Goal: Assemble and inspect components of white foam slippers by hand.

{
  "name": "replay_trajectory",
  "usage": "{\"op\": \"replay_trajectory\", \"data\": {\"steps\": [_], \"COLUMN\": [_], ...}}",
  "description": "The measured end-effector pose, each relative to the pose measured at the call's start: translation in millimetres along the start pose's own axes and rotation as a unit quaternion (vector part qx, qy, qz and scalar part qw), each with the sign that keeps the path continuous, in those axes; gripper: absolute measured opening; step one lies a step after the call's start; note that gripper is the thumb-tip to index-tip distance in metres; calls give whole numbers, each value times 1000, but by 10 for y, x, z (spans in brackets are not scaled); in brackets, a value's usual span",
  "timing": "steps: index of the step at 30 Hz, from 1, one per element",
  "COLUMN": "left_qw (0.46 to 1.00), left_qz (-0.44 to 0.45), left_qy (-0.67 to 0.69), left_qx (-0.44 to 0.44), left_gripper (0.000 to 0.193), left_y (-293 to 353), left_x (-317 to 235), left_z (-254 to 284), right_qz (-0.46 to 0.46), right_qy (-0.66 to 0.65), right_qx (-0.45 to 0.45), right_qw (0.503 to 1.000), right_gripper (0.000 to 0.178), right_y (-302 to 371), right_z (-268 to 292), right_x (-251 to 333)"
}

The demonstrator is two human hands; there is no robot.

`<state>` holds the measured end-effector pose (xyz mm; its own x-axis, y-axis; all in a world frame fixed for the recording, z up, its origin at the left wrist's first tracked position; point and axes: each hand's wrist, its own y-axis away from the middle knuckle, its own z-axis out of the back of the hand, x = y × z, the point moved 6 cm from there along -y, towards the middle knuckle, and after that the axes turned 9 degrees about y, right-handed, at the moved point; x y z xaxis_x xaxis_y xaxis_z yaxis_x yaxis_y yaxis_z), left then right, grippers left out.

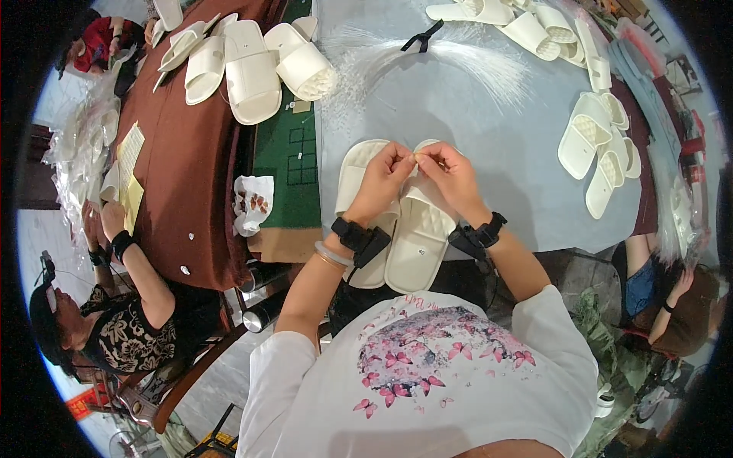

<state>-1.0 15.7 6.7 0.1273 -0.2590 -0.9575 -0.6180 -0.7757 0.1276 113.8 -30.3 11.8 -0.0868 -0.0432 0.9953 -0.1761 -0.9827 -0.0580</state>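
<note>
Left hand over left slipper, right hand over right slipper; both pinched, tips meeting. I cannot tell on what. Slippers reach past surface edge; I'd keep wrists light.

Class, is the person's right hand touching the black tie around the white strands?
Apart. The head view shows grey cloth between the right hand and the black tie, which lies farther up the picture.
</note>
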Motion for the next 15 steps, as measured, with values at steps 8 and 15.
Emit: {"op": "replay_trajectory", "data": {"steps": [8,15], "left_qw": [998,999], "left_qz": [-35,-22], "left_qy": [48,24], "left_qx": [-28,-30], "left_gripper": [11,12], "left_y": [45,-99], "left_x": [10,56], "left_z": [32,84], "right_qz": [-8,18], "right_qy": [-12,58], "right_qx": [-21,-18], "right_qw": [1000,998], "right_gripper": [13,14], "right_y": [58,-68], "right_z": [-17,13], "right_x": [-35,-17]}}
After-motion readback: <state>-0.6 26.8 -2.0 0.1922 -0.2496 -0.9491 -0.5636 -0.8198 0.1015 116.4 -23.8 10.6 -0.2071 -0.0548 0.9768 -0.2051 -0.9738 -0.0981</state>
